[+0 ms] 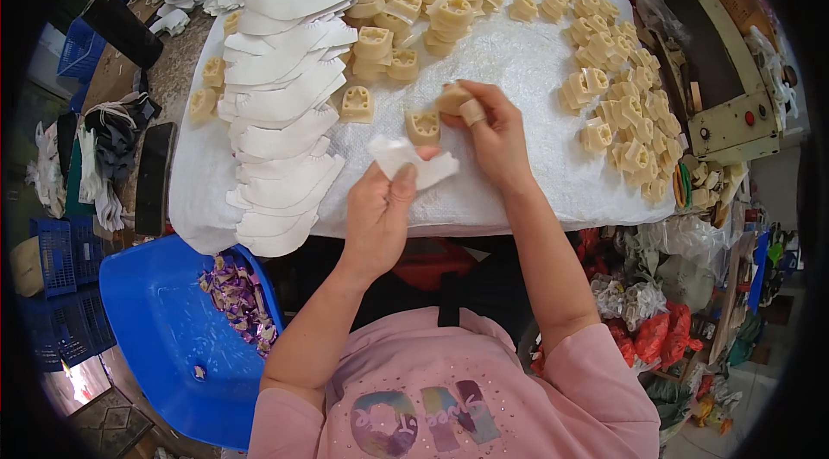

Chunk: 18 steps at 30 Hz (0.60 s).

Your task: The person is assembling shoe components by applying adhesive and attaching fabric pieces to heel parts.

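White cutout (439,169), left hand (378,210) pinching it, right hand (499,138) gripping beige block (451,100).

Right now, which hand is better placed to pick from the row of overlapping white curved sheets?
Probably the left hand: it is nearer the white curved sheets, though its fingers hold a white piece. The right hand is farther away, holding a small beige block.

blue tub (160,338) holding purple-wrapped pieces (235,297); blue crates (62,262) far left; red plastic bags (654,336) right.
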Motion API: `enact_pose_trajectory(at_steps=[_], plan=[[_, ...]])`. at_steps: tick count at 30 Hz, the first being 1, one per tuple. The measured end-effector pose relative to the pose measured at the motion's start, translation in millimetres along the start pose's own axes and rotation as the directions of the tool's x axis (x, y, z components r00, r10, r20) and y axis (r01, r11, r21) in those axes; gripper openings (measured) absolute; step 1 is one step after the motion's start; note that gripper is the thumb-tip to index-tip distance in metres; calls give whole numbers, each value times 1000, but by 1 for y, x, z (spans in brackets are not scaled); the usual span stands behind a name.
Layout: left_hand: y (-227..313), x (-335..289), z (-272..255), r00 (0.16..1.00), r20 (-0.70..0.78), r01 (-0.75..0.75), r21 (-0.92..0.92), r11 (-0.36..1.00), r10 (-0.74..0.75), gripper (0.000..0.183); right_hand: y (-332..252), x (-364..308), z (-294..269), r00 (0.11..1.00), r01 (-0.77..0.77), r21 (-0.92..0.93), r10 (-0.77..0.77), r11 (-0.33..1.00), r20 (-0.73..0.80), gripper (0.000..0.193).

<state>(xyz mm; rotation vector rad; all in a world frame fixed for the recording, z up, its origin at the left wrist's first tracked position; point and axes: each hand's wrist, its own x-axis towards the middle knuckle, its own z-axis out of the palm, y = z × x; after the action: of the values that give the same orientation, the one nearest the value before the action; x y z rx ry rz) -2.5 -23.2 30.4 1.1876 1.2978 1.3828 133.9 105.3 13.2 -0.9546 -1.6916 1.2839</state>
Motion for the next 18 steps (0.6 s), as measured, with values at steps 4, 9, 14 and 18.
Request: enact_pose_trajectory(at_steps=[4, 9, 14, 18], plan=[[-7, -9, -5, 979, -140, 102, -282, 954, -146, 37, -8, -10, -6, 968, -106, 184, 143, 977, -206, 31], [-9, -34, -9, 962, -190, 54, -573, 818, -197, 40, -50, -72, 17, 992, 127, 259, -115, 958, -60, 31], [8, -42, 9, 939, -267, -5, -640, 768, -217, 39, -46, -83, 33, 823, 567, -30, -567, 823, 29, 42], [22, -50, 7, 984, -117, 36, -618, 785, -138, 44, -38, -88, 43, 724, 684, -96, -689, 723, -34, 48]])
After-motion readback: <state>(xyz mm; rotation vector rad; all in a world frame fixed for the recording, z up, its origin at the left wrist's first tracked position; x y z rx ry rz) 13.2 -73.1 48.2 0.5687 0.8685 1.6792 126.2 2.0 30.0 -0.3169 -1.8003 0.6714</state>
